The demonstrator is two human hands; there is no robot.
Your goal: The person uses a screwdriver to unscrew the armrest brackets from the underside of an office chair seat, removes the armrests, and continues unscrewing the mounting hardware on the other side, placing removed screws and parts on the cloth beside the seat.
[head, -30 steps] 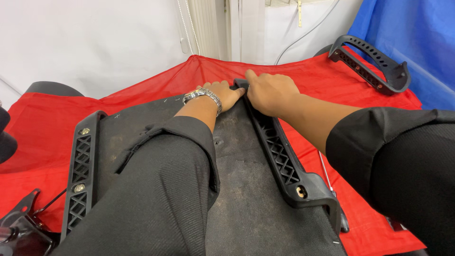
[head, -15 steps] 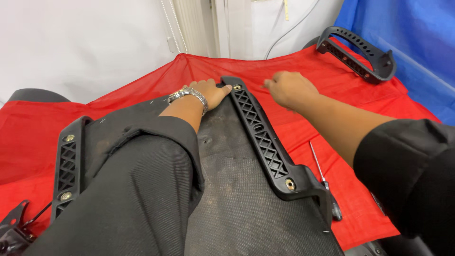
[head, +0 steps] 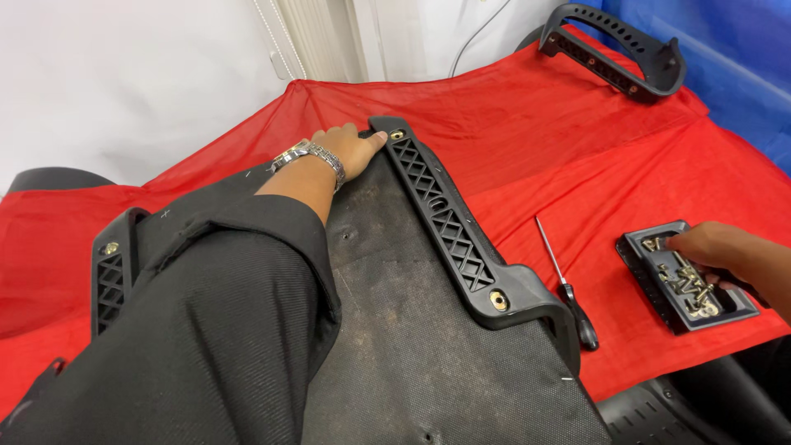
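My left hand (head: 350,148), with a metal watch on the wrist, rests flat on the far end of a black chair seat base (head: 412,363) lying upside down on a red cloth (head: 577,148). Its fingertips touch the top of a black latticed armrest bracket (head: 449,222) fixed along the seat's right side. My right hand (head: 713,247) reaches into a small black tray (head: 684,280) holding several metal screws, fingers on the screws. Whether a screw is pinched is unclear. A black-handled screwdriver (head: 564,284) lies between bracket and tray.
A second latticed bracket (head: 111,276) sits on the seat's left edge. A loose black armrest (head: 614,53) lies at the far right of the cloth. A blue sheet (head: 725,58) hangs at the right, a white wall (head: 124,74) behind.
My right hand left the top of the right bracket and swung right and down to the screw tray. My left hand stayed at the bracket's far end.
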